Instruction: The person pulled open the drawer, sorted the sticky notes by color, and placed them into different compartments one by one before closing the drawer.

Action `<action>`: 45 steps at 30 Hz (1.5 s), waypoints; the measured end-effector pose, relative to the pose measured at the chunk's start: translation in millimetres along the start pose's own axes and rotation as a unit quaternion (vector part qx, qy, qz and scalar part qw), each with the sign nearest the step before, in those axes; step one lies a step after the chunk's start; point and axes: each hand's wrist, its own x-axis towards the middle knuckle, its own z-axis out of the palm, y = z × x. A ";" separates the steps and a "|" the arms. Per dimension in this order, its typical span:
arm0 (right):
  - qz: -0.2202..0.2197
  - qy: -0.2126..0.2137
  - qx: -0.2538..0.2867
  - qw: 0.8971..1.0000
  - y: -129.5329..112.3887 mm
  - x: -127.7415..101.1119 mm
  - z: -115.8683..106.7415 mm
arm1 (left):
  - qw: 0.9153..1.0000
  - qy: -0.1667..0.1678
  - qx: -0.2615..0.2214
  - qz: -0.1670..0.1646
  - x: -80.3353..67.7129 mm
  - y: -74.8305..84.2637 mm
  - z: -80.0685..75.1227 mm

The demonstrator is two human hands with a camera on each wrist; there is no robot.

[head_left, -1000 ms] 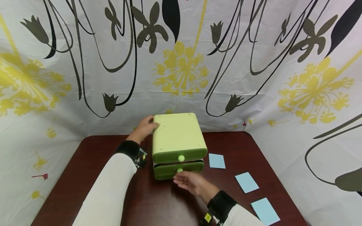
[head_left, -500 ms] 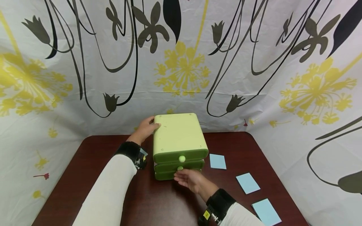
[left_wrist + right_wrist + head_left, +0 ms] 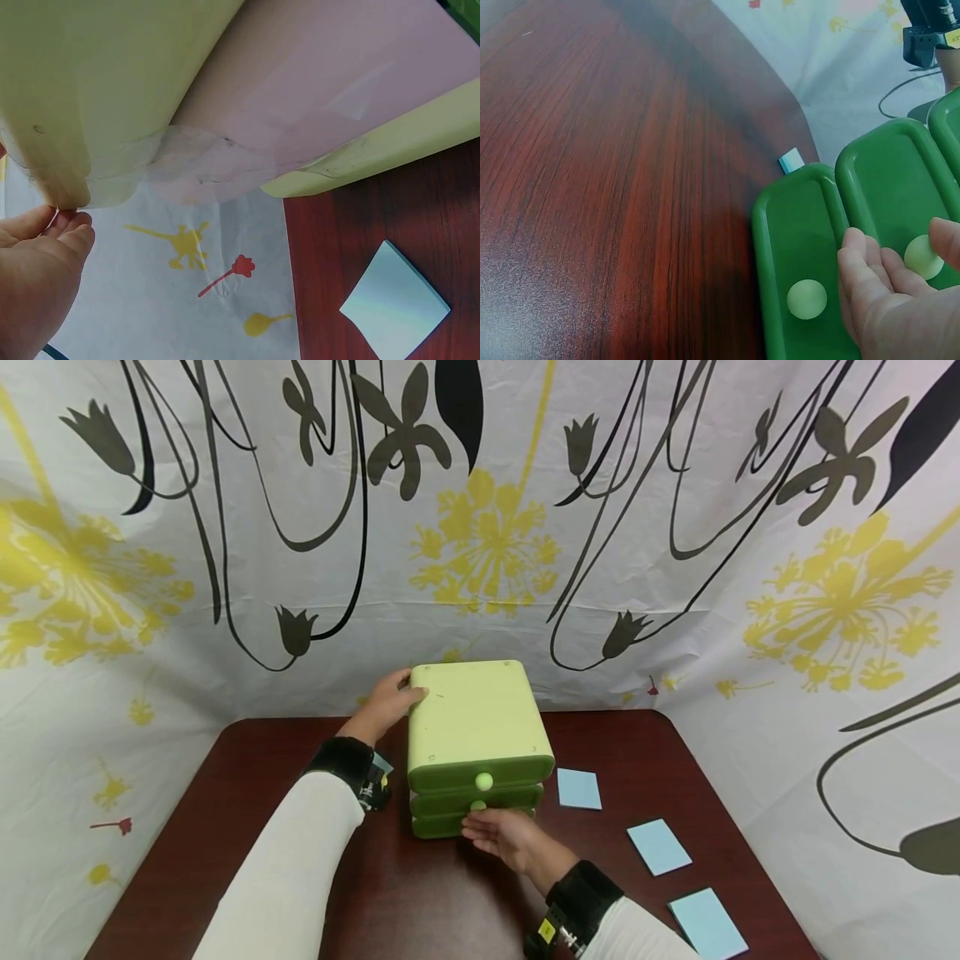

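Note:
A small green drawer cabinet (image 3: 476,714) with a pale top stands at the back middle of the table; several round-knobbed drawer fronts show. My left hand (image 3: 386,703) grips its rear left corner, thumb on the top and fingers over the back edge; the left wrist view shows those fingertips (image 3: 71,219) bent against the edge. At the front, my right hand (image 3: 510,842) has its fingers nearly straight against the middle drawer (image 3: 889,176). That drawer's knob (image 3: 924,257) lies between the thumb and fingers. Below it, the bottom drawer (image 3: 799,232) shows its own knob.
Light blue sticky-note pads lie right of the cabinet: one close by (image 3: 578,788), a second pad (image 3: 659,847) and a third pad (image 3: 708,923) nearer. Another pad (image 3: 395,301) lies left of the cabinet. A patterned curtain (image 3: 480,552) hangs behind the dark wooden table (image 3: 420,902).
The middle drawer has slid inward; the dark gap above its front has gone and the bottom drawer's front shows beneath. My left hand keeps its grip on the corner.

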 end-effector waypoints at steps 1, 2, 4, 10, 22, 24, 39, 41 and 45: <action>-0.001 -0.001 -0.003 1.000 0.3 0.1 0.0 | 1.000 0.000 0.000 0.000 -0.1 -0.2 0.2; -0.001 -0.001 -0.005 1.000 0.5 0.0 0.1 | 1.000 0.000 0.000 -0.001 0.1 -0.7 0.6; -0.001 -0.002 -0.009 1.000 1.3 0.0 0.5 | 1.000 0.001 0.000 -0.003 0.2 -1.6 0.9; -0.003 0.003 -0.023 1.000 3.7 0.4 1.3 | 1.000 0.014 0.002 -0.015 -0.4 -3.2 1.1; 0.009 0.009 -0.046 0.999 17.3 0.1 -9.5 | 0.998 0.049 -0.041 -0.012 -13.7 -1.7 0.6; 0.016 0.015 -0.049 0.999 20.6 -0.1 -12.9 | 0.997 0.057 -0.048 -0.010 -17.8 -1.7 -0.1; 0.031 0.051 -0.044 0.997 34.0 0.6 -24.6 | 0.997 0.027 0.070 0.013 -55.8 -54.2 -4.5; 0.031 0.052 -0.043 0.997 34.8 1.4 -24.2 | 0.996 0.011 0.093 0.015 -62.1 -62.3 -0.2; 0.034 0.050 -0.045 0.997 36.6 5.2 -20.6 | 0.992 -0.021 0.120 0.006 -74.2 -75.4 14.1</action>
